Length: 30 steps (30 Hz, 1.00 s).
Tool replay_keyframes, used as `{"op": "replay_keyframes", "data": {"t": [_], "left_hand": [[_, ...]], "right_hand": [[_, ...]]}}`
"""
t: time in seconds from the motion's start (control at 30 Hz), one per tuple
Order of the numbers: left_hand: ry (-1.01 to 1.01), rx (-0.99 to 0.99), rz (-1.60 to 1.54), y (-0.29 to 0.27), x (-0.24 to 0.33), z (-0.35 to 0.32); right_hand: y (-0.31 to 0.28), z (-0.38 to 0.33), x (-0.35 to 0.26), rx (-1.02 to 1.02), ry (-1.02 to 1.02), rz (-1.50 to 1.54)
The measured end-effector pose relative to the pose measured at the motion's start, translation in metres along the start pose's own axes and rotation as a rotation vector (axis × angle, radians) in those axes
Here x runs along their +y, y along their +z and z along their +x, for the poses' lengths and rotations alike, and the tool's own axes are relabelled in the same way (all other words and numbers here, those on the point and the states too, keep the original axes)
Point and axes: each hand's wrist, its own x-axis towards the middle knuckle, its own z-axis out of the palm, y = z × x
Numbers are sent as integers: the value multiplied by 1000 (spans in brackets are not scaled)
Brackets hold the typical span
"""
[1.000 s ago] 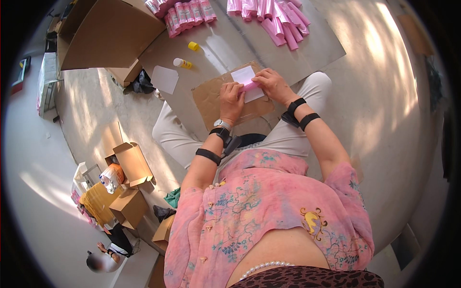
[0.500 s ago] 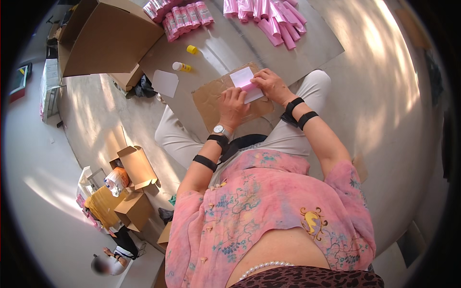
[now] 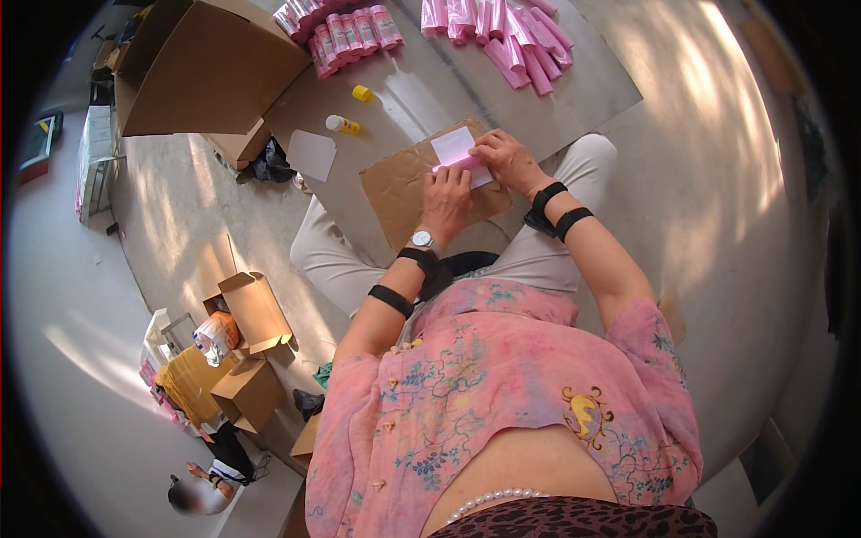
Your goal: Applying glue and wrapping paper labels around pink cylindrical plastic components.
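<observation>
A pink plastic roll lies across a white paper sheet on a flat piece of brown cardboard. My left hand is closed at the roll's near left end, fingertips pressed down on it. At the other end, my right hand grips the roll with bent fingers. Part of the sheet is hidden beneath the roll and my hands. Beyond the cardboard, on the grey board, lie a white glue stick and its yellow cap. A stack of white paper sits to the left.
Wrapped pink rolls with labels are piled at the far edge, with plain pink rolls to their right. A large open carton stands at far left. Smaller cartons are on the floor; another person sits lower left.
My left hand has shifted slightly right and its fingers have come closer together on the roll. My right hand stays almost in place.
</observation>
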Motion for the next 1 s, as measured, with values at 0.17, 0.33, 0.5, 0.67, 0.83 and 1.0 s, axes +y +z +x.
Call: {"op": "replay_keyframes", "data": {"t": [0.17, 0.33, 0.5, 0.67, 0.83, 1.0], "left_hand": [[-49, -61, 32, 0, 4, 3], [-18, 11, 86, 10, -1, 6], [-33, 51, -51, 0, 1, 10], [-40, 205, -104, -1, -6, 8], [-160, 254, -256, 3, -11, 6], [-258, 266, -347, 4, -10, 9]], "right_hand": [[-1, 2, 0, -3, 2, 12], [-1, 1, -3, -25, 32, 28], [0, 0, 0, -42, 45, 55], [1, 0, 2, -64, 50, 88], [0, -2, 2, -82, 58, 64], [-1, -1, 0, -90, 53, 30]]}}
